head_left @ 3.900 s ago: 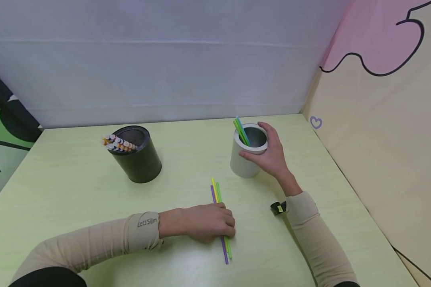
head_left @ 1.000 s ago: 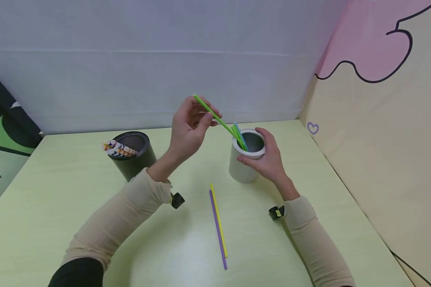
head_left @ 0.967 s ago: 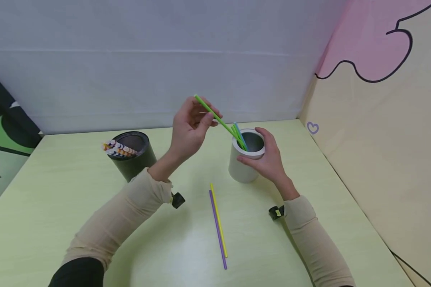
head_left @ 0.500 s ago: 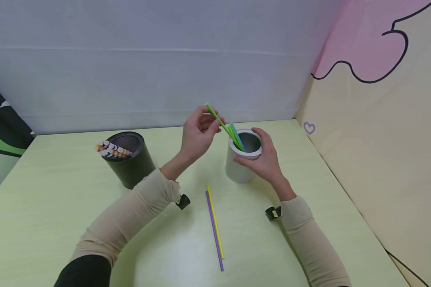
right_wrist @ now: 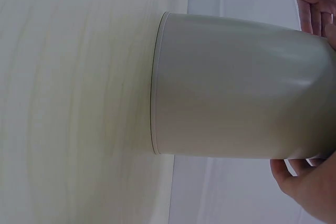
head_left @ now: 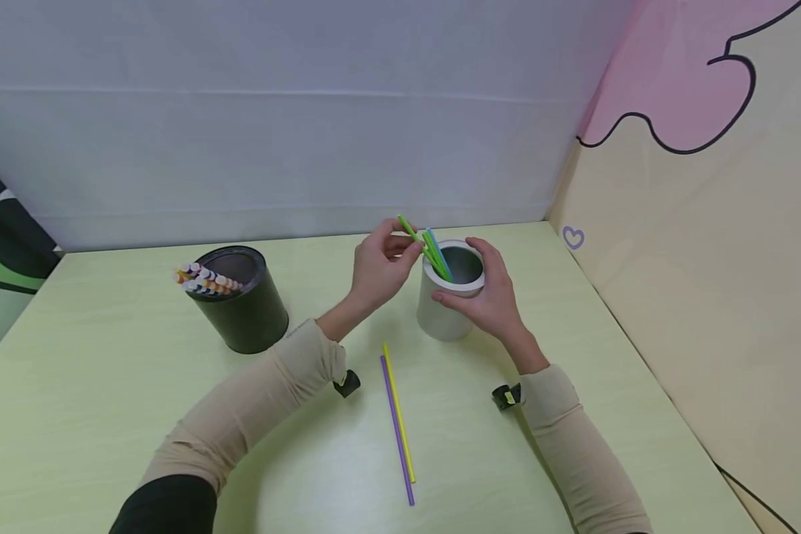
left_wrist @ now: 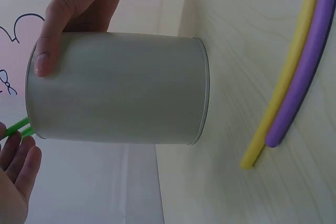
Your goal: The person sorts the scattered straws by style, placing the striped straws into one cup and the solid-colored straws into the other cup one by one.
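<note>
A light grey cup [head_left: 440,315] stands upright on the table, and my right hand [head_left: 490,300] grips it at the rim from the right, thumb in front. Several green straws and a blue straw [head_left: 440,254] lean inside its left edge. At that side, my left hand [head_left: 383,267] pinches a green straw [head_left: 409,227], whose lower end slants into the cup. Left wrist view: the fingers [left_wrist: 25,169] are beside the cup's mouth with green straw below its rim. A purple straw [head_left: 397,430] and a yellow straw [head_left: 400,412] lie side by side in front.
A dark cup [head_left: 250,315] stands on the left, with several striped paper straws [head_left: 207,280] leaning out over its left rim. A pale curtain [head_left: 274,148] hangs behind the table [head_left: 107,386], and a painted wall [head_left: 694,259] borders it on the right.
My left hand has lifted a green straw from the table and brought it to the grey cup, lowering it down and rightward into the mouth. My right hand keeps its hold.
</note>
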A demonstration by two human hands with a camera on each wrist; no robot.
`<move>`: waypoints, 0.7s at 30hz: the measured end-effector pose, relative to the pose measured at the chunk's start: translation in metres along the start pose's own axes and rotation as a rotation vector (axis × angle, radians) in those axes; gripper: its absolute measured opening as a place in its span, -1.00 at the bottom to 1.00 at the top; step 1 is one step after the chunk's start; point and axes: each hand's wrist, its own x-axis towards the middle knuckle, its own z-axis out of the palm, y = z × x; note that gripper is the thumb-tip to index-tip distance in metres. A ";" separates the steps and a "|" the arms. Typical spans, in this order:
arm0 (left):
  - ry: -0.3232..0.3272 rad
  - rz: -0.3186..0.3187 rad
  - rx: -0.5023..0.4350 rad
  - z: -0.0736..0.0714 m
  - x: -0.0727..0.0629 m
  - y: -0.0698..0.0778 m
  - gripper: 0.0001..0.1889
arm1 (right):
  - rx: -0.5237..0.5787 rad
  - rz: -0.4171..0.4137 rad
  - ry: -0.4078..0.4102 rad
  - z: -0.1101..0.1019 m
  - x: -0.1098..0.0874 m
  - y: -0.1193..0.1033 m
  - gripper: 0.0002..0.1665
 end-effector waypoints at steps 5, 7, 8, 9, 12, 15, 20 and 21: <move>0.013 -0.012 0.076 0.006 -0.002 -0.005 -0.80 | 0.002 -0.009 0.003 0.000 0.000 0.000 0.10; 0.014 -0.016 0.111 0.009 -0.003 -0.006 -0.79 | 0.003 -0.013 0.006 0.000 0.000 0.000 0.10; 0.013 -0.017 0.124 0.010 -0.003 -0.006 -0.77 | 0.004 -0.015 0.007 0.000 0.000 0.001 0.10; 0.011 -0.019 0.136 0.011 -0.004 -0.006 -0.76 | 0.005 -0.016 0.007 0.000 0.000 0.001 0.10; 0.007 -0.031 0.146 0.013 -0.004 -0.006 -0.71 | 0.008 -0.011 0.004 0.000 0.000 0.001 0.10; 0.005 -0.047 0.136 0.013 -0.005 -0.006 -0.70 | 0.007 -0.005 0.000 0.001 -0.001 0.000 0.10; 0.005 -0.064 0.125 0.014 -0.004 -0.004 -0.70 | 0.003 -0.007 0.001 0.001 0.000 0.000 0.09; 0.006 -0.064 0.123 0.014 -0.004 -0.004 -0.70 | 0.004 -0.008 0.001 0.001 0.000 0.000 0.09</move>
